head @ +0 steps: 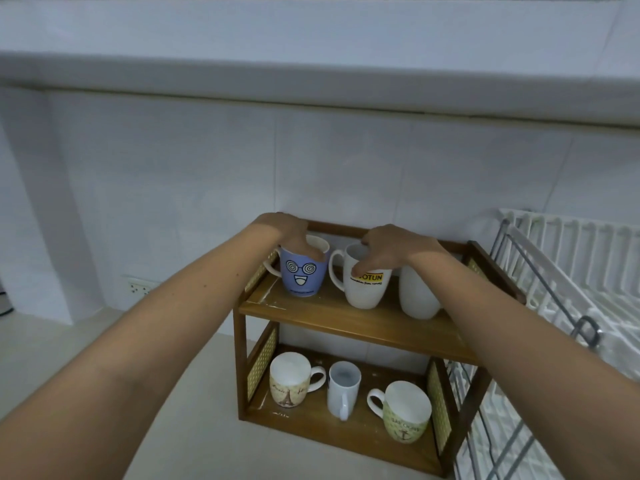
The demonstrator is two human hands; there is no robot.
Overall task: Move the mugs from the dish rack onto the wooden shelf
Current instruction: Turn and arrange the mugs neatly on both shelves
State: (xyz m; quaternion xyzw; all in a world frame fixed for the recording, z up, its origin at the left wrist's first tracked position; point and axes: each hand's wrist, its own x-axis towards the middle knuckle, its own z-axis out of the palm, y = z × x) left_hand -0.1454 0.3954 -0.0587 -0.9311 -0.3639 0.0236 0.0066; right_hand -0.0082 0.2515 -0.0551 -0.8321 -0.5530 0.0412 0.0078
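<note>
A two-tier wooden shelf (346,318) stands on the counter against the tiled wall. On its top tier, my left hand (291,233) grips the rim of a blue mug with a cartoon face (304,273). My right hand (384,249) grips the rim of a white mug with a yellow logo (367,289). A plain white mug (417,296) stands to its right, partly hidden by my right forearm. The lower tier holds a beige Eiffel Tower mug (290,379), a small white mug (343,388) and a green-patterned mug (405,412).
A white dish rack (568,265) with grey metal bars stands right of the shelf, with no mugs visible in it. A wall socket (138,285) sits low on the left wall. A ledge overhangs the counter.
</note>
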